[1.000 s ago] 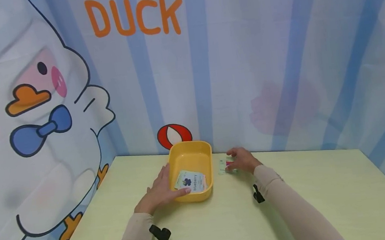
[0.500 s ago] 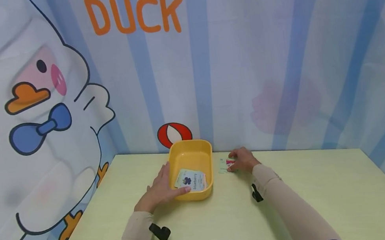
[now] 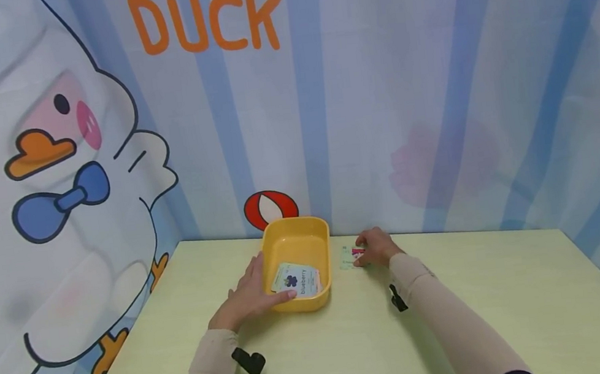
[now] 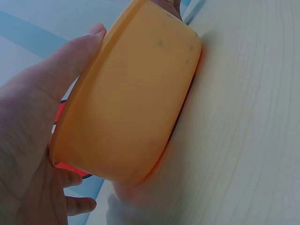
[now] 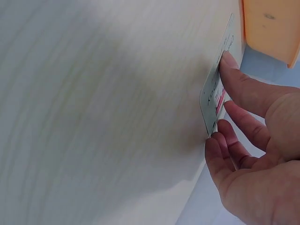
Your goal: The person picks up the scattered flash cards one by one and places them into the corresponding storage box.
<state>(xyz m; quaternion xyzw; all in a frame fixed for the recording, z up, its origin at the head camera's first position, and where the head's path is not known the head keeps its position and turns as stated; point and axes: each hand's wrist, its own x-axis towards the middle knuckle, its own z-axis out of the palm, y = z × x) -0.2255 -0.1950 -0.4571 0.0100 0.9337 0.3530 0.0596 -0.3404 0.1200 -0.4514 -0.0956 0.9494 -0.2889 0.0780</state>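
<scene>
A yellow plastic basket (image 3: 309, 249) stands near the table's back edge. Inside it, toward the near end, lie several picture cards (image 3: 301, 280), the top one printed "blueberry". My left hand (image 3: 246, 298) rests around the basket's near left corner, thumb along the rim and the other fingers stretched along its outer left side. Right of the basket, a pale green card (image 3: 346, 258) with a pink picture lies on the table. My right hand (image 3: 378, 247) holds this card, with the thumb on its printed face and curled fingertips at its edge; the hand covers part of it.
The pale yellow table (image 3: 457, 298) ends at the back against a striped cloth backdrop (image 3: 377, 79) with a printed duck (image 3: 91, 260). A black camera mount (image 3: 249, 362) sits at my left wrist and another mount (image 3: 398, 298) at my right.
The right hand stays at the pale green card, shifting only very slightly. My left hand and the basket keep their places. The head view has moved a little.
</scene>
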